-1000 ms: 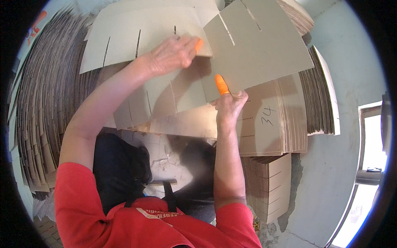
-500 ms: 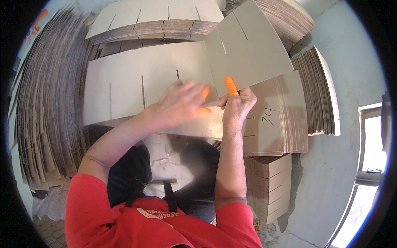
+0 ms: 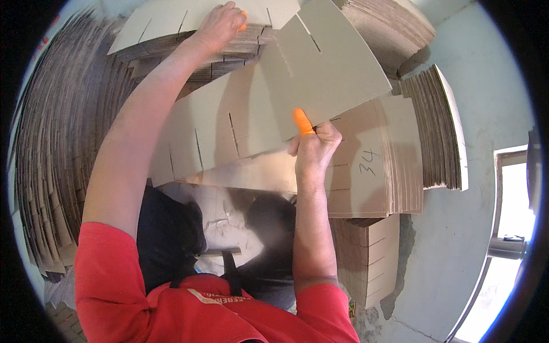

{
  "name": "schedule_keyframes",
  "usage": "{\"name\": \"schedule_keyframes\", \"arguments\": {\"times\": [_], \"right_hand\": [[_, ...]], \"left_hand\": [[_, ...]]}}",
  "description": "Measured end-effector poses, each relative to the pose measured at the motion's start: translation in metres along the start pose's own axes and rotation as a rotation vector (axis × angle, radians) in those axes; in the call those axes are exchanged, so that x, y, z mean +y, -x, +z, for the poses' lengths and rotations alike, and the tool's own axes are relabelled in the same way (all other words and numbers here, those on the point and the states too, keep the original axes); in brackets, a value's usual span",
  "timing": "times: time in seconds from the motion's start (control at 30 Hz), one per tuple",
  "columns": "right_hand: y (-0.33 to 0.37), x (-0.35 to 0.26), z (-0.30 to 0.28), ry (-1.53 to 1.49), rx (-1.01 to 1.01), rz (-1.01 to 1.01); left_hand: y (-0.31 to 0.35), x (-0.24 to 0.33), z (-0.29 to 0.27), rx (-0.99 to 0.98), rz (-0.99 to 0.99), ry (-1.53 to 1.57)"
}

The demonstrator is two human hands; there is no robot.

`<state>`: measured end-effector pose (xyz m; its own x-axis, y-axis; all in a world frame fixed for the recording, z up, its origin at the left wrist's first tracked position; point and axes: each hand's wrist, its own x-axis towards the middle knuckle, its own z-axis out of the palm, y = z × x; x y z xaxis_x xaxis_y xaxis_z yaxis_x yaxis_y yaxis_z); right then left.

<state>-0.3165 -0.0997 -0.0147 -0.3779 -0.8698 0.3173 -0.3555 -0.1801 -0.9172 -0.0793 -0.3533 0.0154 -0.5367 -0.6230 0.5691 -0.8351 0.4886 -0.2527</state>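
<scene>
My right hand [image 3: 317,146] grips the near edge of a long slotted cardboard sheet [image 3: 257,103], its orange-covered thumb lying on top. The sheet slants down to the left, with a creased panel [image 3: 337,63] rising at its right end. At the far side, my left hand [image 3: 223,26] is over a stack of slotted cardboard [image 3: 157,26]. Its fingers are curled, and an orange fingertip cover shows. Whether they pinch anything is hidden. Under the held sheet lies another cardboard piece [image 3: 257,171].
Tall cardboard stacks [image 3: 63,137] line the left side. On the right are a fanned pile [image 3: 394,166] with handwriting, an upright bundle [image 3: 434,126] and a lower stack [image 3: 380,260]. Another pile [image 3: 389,28] stands at the far right, near the wall [image 3: 440,257].
My left hand has moved from the held sheet, up and away to the far stack. The sheet has tilted and shifted left, its left end now lower. My right hand still grips it.
</scene>
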Motion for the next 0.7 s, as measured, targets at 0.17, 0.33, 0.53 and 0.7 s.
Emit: {"name": "schedule_keyframes", "arguments": {"times": [0.17, 0.33, 0.53, 0.7], "right_hand": [[0.003, -0.013, 0.003, -0.064, 0.023, 0.093], [0.001, -0.019, -0.001, -0.166, 0.019, 0.133], [0.002, -0.023, -0.004, -0.136, 0.004, 0.135], [0.002, -0.033, -0.003, -0.225, 0.009, 0.145]], "left_hand": [[-0.001, 0.002, -0.011, 0.038, -0.079, 0.204], [0.003, 0.013, -0.036, 0.303, 0.324, -0.057], [0.016, 0.033, -0.054, -0.004, 0.298, -0.019], [0.031, 0.029, -0.053, 0.104, 0.281, -0.048]]}}
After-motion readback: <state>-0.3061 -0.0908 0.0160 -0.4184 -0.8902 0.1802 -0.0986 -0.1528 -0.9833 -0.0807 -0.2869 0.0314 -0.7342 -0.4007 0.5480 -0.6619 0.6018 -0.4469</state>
